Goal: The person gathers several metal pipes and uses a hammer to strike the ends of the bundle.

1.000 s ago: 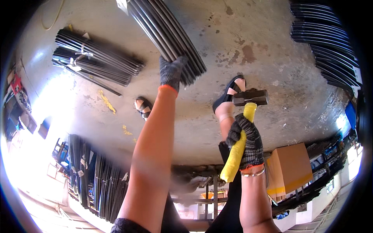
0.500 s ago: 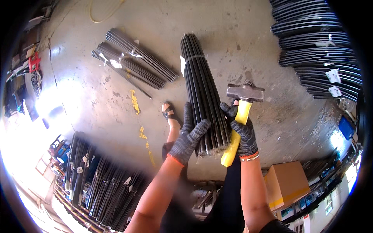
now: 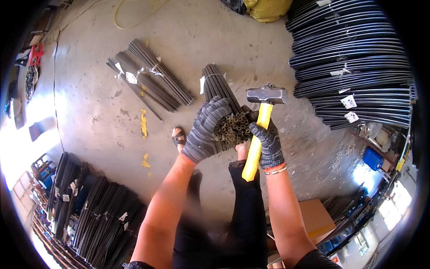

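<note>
A bundle of dark metal tubes [image 3: 219, 87] tilts up from the floor in front of me, its near end showing several open, hollow tube mouths. A tie wraps it near its far end, with a white tag at its left. My left hand [image 3: 206, 130], in a grey knit glove, curls round the left side of the bundle near that open end. In my gloved right hand [image 3: 268, 145] is a sledgehammer [image 3: 259, 139] with a yellow handle, its steel head pointing away from me. Some right-hand fingers reach behind the handle to the bundle's right side, partly hidden.
Tagged bundles of thin rods [image 3: 152, 80] lie on the concrete floor at the far left. A big stack of black tubes [image 3: 354, 67] fills the far right. More dark tubes [image 3: 107, 215] stand at the near left. A cardboard box [image 3: 313, 219] sits at the near right.
The bundle has tipped so its near end now faces up toward me. My left hand has shifted up and wrapped round it. The sledgehammer has moved slightly left with my right hand.
</note>
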A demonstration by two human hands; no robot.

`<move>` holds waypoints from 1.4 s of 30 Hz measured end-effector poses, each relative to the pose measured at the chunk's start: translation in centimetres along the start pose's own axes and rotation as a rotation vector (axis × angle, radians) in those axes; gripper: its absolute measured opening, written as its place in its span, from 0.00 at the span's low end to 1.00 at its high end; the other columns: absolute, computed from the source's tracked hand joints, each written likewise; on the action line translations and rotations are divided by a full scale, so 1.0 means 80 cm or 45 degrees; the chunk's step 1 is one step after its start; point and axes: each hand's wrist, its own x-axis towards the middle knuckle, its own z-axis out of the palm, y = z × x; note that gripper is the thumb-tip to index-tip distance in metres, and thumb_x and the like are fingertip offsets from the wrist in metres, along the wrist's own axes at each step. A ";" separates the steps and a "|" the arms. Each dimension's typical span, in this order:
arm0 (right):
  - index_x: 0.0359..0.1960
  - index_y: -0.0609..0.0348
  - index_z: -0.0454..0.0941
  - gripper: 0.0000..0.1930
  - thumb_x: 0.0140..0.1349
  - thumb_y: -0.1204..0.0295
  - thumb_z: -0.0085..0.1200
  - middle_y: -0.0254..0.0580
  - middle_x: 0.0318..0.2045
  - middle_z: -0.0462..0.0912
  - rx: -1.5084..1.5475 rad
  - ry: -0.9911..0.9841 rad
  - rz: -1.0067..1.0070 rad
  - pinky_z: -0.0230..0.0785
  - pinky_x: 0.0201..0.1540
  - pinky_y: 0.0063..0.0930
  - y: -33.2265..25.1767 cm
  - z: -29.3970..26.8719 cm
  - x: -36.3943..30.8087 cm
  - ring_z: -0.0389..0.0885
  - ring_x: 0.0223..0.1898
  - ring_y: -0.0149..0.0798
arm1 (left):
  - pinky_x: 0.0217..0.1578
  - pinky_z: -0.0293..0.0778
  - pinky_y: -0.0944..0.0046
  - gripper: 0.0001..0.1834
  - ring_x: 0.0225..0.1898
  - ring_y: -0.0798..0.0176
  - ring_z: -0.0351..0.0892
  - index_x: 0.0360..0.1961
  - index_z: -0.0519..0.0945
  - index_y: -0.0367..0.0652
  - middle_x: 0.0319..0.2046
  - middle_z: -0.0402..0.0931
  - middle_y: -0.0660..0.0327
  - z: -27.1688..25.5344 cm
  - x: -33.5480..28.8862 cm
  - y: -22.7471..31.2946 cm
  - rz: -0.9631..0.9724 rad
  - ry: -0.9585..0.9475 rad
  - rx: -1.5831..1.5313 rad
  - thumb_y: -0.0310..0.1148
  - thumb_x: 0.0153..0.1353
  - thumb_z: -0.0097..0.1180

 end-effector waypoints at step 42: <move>0.57 0.62 0.67 0.26 0.55 0.73 0.57 0.37 0.46 0.75 -0.470 0.190 -0.374 0.70 0.50 0.25 -0.050 0.024 0.015 0.76 0.45 0.32 | 0.49 0.66 0.52 0.31 0.45 0.47 0.73 0.45 0.75 0.48 0.40 0.75 0.55 0.018 0.055 0.009 -0.118 0.274 0.156 0.41 0.35 0.68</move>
